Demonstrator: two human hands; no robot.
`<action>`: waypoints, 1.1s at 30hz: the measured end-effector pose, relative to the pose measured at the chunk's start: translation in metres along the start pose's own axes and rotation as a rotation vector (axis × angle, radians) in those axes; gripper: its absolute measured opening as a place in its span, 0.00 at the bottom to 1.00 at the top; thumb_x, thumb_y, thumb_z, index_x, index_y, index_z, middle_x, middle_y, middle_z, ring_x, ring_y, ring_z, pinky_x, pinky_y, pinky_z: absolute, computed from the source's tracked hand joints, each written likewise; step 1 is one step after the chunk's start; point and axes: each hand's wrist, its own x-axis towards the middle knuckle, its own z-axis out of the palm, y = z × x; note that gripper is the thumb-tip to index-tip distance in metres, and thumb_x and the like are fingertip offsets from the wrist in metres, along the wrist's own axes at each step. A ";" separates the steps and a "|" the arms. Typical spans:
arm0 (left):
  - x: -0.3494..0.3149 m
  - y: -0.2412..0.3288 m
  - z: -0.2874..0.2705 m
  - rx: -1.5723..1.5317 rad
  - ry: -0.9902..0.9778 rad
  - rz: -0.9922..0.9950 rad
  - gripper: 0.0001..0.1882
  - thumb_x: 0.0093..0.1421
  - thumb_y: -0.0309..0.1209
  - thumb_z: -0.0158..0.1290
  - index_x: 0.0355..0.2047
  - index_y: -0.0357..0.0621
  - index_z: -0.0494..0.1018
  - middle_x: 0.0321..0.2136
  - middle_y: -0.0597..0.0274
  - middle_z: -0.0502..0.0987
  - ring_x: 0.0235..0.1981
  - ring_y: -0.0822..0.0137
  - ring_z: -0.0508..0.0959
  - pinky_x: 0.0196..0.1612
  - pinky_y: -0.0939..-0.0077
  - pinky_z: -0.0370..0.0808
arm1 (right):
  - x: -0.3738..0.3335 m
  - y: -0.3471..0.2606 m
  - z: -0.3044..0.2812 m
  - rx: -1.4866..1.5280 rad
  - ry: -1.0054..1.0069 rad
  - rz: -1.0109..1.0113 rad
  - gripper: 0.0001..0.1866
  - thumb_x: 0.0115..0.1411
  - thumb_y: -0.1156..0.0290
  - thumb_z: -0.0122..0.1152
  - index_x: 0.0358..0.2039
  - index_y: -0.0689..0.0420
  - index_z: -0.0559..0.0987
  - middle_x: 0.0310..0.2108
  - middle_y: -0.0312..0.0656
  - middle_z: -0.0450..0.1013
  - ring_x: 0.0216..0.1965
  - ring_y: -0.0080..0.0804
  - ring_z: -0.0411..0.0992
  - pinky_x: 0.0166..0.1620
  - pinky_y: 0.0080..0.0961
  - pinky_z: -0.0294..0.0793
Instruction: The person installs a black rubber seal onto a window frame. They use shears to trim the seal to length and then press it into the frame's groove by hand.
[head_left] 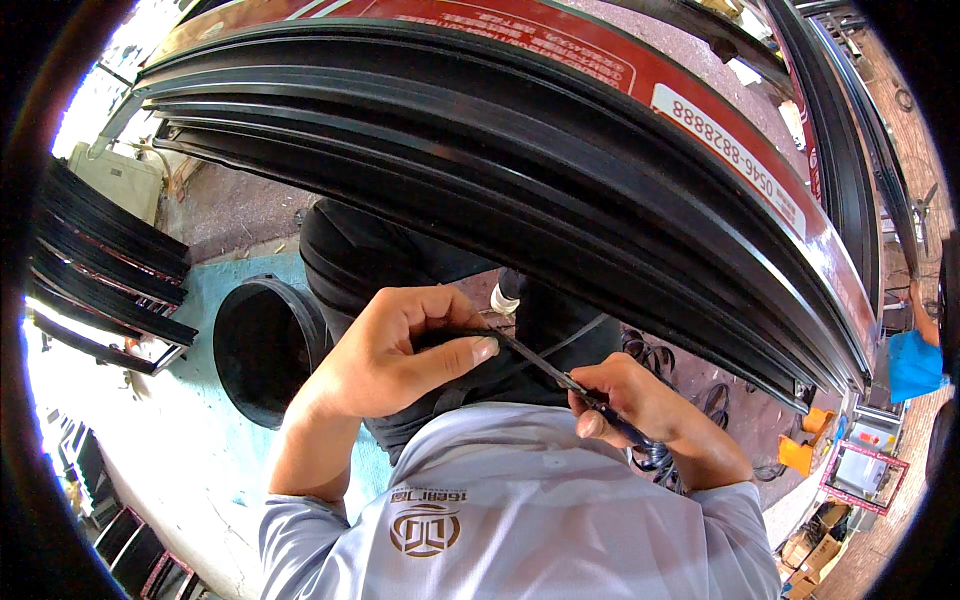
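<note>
Above my lap, my left hand (395,350) is closed, its thumb and fingers pinching a thin black rubber-like strip (533,357). The strip slants down to the right toward my other hand. My right hand (645,400) wraps round a dark-handled hand tool (622,423), whose tip meets the strip; its exact kind is hard to make out. Just beyond both hands lies a long black grooved frame profile (480,170), running across the view, with a red printed film (560,50) along its far side. Neither hand touches the profile.
A black bucket (262,350) stands left of my legs on a pale blue surface. Stacked dark profiles (110,265) are at the far left. Coiled black strips (655,455) lie on the floor at right, near an orange object (797,453). Another person's arm (924,312) shows at far right.
</note>
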 end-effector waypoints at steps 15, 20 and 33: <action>0.001 -0.005 -0.003 0.022 -0.022 -0.023 0.11 0.61 0.29 0.64 0.37 0.33 0.79 0.28 0.67 0.80 0.29 0.80 0.75 0.33 0.83 0.71 | -0.001 0.007 -0.001 -0.004 -0.033 0.018 0.34 0.61 0.36 0.65 0.23 0.60 0.75 0.14 0.39 0.63 0.16 0.30 0.62 0.21 0.31 0.62; 0.000 -0.004 -0.003 -0.001 -0.015 -0.031 0.10 0.61 0.29 0.65 0.37 0.33 0.79 0.29 0.66 0.80 0.30 0.80 0.76 0.33 0.83 0.71 | 0.001 0.001 0.000 -0.044 -0.018 -0.007 0.29 0.65 0.46 0.67 0.22 0.59 0.75 0.12 0.40 0.60 0.14 0.29 0.60 0.20 0.32 0.59; 0.007 -0.010 0.009 -0.150 0.111 0.033 0.11 0.66 0.31 0.61 0.41 0.34 0.78 0.27 0.71 0.74 0.24 0.81 0.68 0.26 0.83 0.62 | 0.037 0.108 -0.030 0.171 0.503 0.167 0.18 0.68 0.56 0.66 0.33 0.59 0.76 0.24 0.34 0.73 0.27 0.19 0.73 0.30 0.20 0.70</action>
